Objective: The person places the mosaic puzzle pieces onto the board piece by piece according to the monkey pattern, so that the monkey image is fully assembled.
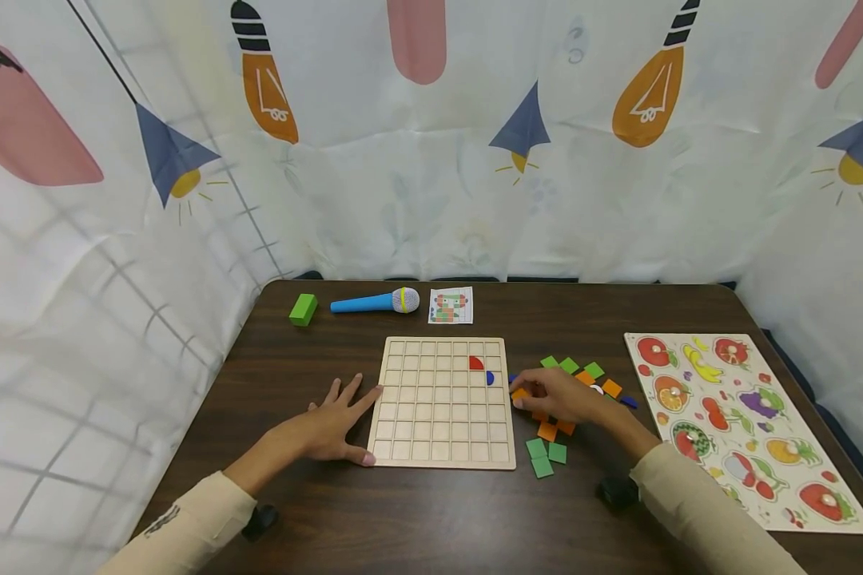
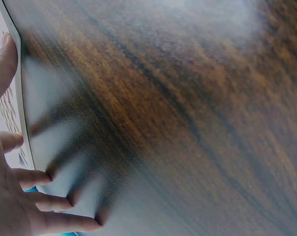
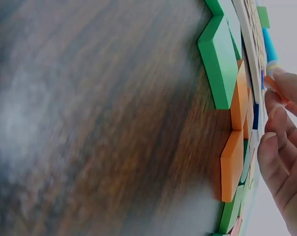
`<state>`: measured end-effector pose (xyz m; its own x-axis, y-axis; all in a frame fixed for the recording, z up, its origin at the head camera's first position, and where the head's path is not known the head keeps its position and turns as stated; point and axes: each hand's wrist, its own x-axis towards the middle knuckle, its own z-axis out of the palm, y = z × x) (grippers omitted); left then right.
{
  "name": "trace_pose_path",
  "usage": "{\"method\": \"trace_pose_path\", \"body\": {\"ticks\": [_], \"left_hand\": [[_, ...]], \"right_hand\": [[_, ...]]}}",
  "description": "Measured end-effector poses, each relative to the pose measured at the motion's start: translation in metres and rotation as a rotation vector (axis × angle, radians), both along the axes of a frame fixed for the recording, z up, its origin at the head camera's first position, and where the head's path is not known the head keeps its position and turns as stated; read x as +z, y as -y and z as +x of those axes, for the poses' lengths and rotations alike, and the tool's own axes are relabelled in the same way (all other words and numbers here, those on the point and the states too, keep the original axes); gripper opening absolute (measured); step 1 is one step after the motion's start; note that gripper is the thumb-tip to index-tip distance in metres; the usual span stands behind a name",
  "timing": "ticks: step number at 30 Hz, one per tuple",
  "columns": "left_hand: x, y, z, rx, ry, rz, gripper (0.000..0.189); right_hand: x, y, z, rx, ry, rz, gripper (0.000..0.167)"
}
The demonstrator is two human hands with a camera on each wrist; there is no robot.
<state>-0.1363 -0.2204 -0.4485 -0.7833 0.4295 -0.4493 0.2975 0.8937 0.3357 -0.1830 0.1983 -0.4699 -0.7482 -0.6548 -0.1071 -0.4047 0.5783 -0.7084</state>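
A wooden grid board (image 1: 442,415) lies flat on the table, with a red quarter-round piece (image 1: 476,363) and a blue rounded piece (image 1: 490,378) in its upper right cells. Fingers spread, my left hand (image 1: 331,423) rests at the board's left edge, touching it with thumb and index finger; the left wrist view also shows this hand (image 2: 15,196). Just past the board's right edge, my right hand (image 1: 557,394) pinches an orange tile (image 1: 520,394) between thumb and fingers. Partly under that hand lies a pile of orange tiles (image 1: 546,431), green tiles (image 1: 538,449) and a few blue pieces.
Along the back of the table lie a green block (image 1: 303,310), a blue toy microphone (image 1: 363,304) and a small pattern card (image 1: 450,306). A large fruit-picture board (image 1: 733,479) covers the right side. A printed curtain (image 1: 431,200) hangs behind the table.
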Motion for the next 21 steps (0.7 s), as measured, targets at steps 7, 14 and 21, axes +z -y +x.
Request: {"method": "trace_pose_path", "body": {"ticks": [7,14,21], "left_hand": [[-0.001,0.000,0.000,-0.001,-0.010,-0.012,0.111],[-0.001,-0.001,0.000,-0.002,-0.009,-0.013,0.111],[0.001,-0.001,0.001,-0.003,-0.007,-0.017,0.110]], "right_hand": [[-0.002,0.007,0.000,-0.078,-0.027,-0.041,0.027],[-0.001,0.013,-0.001,-0.127,-0.030,-0.095,0.031],[0.001,0.023,-0.004,-0.138,-0.012,-0.085,0.032]]}}
